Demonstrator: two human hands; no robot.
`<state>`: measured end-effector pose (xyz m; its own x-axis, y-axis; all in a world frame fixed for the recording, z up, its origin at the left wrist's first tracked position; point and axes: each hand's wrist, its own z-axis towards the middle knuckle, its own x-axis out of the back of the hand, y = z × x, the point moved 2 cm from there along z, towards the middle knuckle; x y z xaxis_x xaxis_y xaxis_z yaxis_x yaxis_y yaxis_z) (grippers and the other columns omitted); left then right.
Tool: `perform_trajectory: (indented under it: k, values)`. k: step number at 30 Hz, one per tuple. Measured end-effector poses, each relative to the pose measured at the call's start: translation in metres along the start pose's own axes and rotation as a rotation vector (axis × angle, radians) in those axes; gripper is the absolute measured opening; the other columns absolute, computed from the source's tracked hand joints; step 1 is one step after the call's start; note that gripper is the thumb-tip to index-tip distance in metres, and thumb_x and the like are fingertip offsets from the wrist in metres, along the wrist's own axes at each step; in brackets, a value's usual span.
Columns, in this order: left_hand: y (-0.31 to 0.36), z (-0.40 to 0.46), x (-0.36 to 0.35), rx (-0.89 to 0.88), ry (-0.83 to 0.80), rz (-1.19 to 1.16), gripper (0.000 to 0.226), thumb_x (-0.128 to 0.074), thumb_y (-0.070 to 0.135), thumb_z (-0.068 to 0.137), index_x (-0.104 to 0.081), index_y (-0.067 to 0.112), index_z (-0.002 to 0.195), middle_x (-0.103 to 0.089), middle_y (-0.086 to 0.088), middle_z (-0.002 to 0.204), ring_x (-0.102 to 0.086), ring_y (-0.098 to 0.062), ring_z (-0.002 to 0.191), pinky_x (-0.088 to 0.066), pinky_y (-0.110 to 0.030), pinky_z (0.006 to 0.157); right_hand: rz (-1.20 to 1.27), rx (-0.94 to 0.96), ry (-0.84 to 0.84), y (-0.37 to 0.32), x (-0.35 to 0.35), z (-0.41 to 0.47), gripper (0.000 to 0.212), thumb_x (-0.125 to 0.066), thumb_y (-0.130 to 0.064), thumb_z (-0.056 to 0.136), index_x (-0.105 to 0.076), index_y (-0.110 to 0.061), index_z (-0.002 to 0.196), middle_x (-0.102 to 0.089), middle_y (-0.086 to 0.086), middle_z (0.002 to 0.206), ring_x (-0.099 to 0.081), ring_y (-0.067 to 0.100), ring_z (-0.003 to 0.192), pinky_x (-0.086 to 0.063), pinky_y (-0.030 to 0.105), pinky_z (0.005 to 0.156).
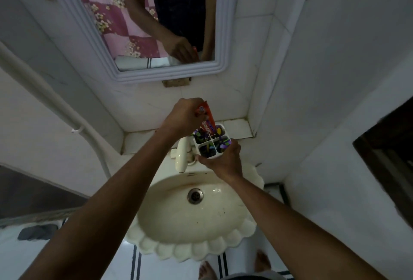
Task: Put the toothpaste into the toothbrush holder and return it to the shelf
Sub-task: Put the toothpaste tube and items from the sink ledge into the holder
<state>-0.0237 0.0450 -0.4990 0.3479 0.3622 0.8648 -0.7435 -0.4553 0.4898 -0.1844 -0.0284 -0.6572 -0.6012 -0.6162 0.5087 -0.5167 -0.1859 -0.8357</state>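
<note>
Toothpaste [206, 121], a red tube, stands nearly upright with its lower end dipping into a rear compartment of the white four-part toothbrush holder [212, 143]. The left hand [184, 116] pinches the tube's upper end, fingers closed around it, so the long axis runs straight down from the fingers into the opening. The right hand [223, 161] grips the holder from below (held above the tap [182, 157] and sink [248, 226]). The tiled shelf [237, 129] lies just behind.
</note>
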Motion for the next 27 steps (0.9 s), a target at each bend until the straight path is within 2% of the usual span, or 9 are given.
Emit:
perform_trajectory:
  k: [5, 9, 12, 14, 17, 19, 24, 27]
  values:
    - [0.006, 0.012, -0.013, -0.030, -0.028, 0.010, 0.015, -0.071, 0.019, 0.100, -0.072, 0.010, 0.112, -0.077, -0.009, 0.103, -0.072, -0.029, 0.091, -0.060, -0.042, 0.078, 0.005, -0.025, -0.034, -0.005, 0.001, -0.001, 0.124, -0.091, -0.080, 0.041, -0.039, -0.021, 0.138, -0.045, -0.004, 0.134, -0.063, 0.022, 0.123, -0.063, 0.047, 0.101]
    - [0.002, 0.016, -0.026, -0.002, -0.016, 0.000, 0.015, -0.064, 0.015, 0.103, -0.072, 0.008, 0.114, -0.074, -0.008, 0.101, -0.072, -0.029, 0.090, -0.051, -0.033, 0.074, -0.009, -0.029, -0.032, -0.006, 0.003, -0.002, 0.126, -0.092, -0.080, 0.040, -0.040, -0.022, 0.139, -0.047, -0.004, 0.134, -0.065, 0.022, 0.122, -0.064, 0.047, 0.099]
    - [-0.004, 0.015, -0.030, 0.015, 0.048, -0.079, 0.022, -0.068, 0.016, 0.103, -0.075, 0.008, 0.122, -0.080, -0.008, 0.114, -0.075, -0.021, 0.087, -0.062, -0.037, 0.083, -0.015, -0.038, -0.034, -0.006, 0.006, -0.001, 0.134, -0.091, -0.083, 0.040, -0.039, -0.020, 0.146, -0.050, -0.002, 0.137, -0.064, 0.022, 0.124, -0.064, 0.048, 0.099]
    - [-0.011, 0.013, -0.029, 0.035, 0.106, -0.146, 0.019, -0.072, 0.021, 0.102, -0.078, 0.010, 0.116, -0.081, -0.003, 0.107, -0.076, -0.017, 0.087, -0.064, -0.040, 0.084, 0.004, -0.053, -0.024, -0.007, 0.007, 0.001, 0.135, -0.093, -0.082, 0.041, -0.039, -0.019, 0.147, -0.053, -0.003, 0.137, -0.065, 0.021, 0.123, -0.064, 0.048, 0.098]
    - [-0.029, 0.008, -0.028, 0.169, 0.163, -0.274, 0.009, -0.074, 0.026, 0.099, -0.081, 0.020, 0.100, -0.081, 0.007, 0.094, -0.077, -0.013, 0.086, -0.064, -0.037, 0.086, 0.051, -0.071, 0.013, -0.007, 0.011, 0.003, 0.126, -0.095, -0.081, 0.039, -0.045, -0.023, 0.138, -0.061, -0.007, 0.130, -0.069, 0.021, 0.117, -0.064, 0.048, 0.095]
    - [-0.048, 0.000, -0.030, 0.263, 0.196, -0.415, 0.008, -0.075, 0.023, 0.097, -0.080, 0.027, 0.091, -0.082, 0.005, 0.089, -0.079, -0.017, 0.085, -0.066, -0.042, 0.088, 0.060, -0.068, 0.034, -0.011, 0.013, 0.004, 0.122, -0.094, -0.083, 0.038, -0.047, -0.024, 0.134, -0.064, -0.007, 0.124, -0.070, 0.022, 0.113, -0.064, 0.048, 0.094]
    - [-0.104, -0.030, -0.041, 0.442, 0.282, -0.519, 0.012, -0.075, 0.019, 0.098, -0.082, 0.012, 0.105, -0.083, -0.004, 0.095, -0.080, -0.020, 0.090, -0.065, -0.046, 0.093, 0.044, -0.036, 0.082, -0.022, 0.015, 0.012, 0.130, -0.094, -0.079, 0.040, -0.048, -0.022, 0.147, -0.062, -0.001, 0.134, -0.067, 0.026, 0.122, -0.063, 0.048, 0.099]
    - [-0.136, -0.047, -0.051, 0.502, 0.293, -0.428, 0.017, -0.073, 0.022, 0.099, -0.082, 0.011, 0.107, -0.081, 0.000, 0.095, -0.076, -0.017, 0.089, -0.063, -0.041, 0.091, 0.044, -0.022, 0.083, -0.025, 0.013, 0.016, 0.126, -0.098, -0.076, 0.042, -0.049, -0.021, 0.145, -0.062, -0.001, 0.133, -0.067, 0.024, 0.120, -0.063, 0.046, 0.100]
